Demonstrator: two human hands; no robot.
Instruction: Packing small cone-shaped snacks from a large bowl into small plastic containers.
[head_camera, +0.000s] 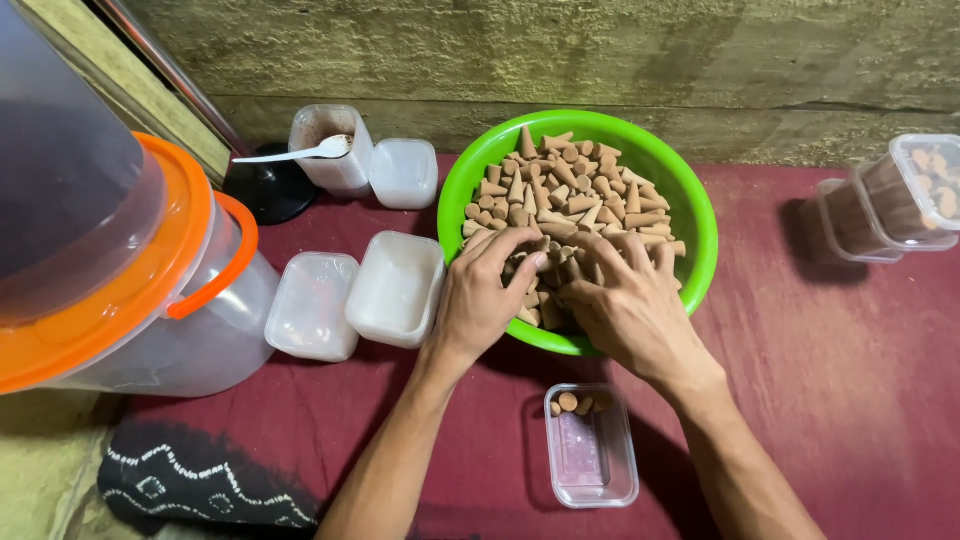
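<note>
left hand (480, 295) and right hand (625, 305) both dug into cones (570, 195) in the green bowl (690, 215), fingers curled, gathering. best scooped lightly, tips unbroken; small box (592, 450) just below bowl, few cones inside.

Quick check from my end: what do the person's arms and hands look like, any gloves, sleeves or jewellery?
Both arms are bare as far as the picture shows, with no sleeves in view. The left hand and right hand wear no gloves. No rings, watch or wristbands show on the fingers or wrists. The forearms are slim. No marks or tattoos show.
</note>
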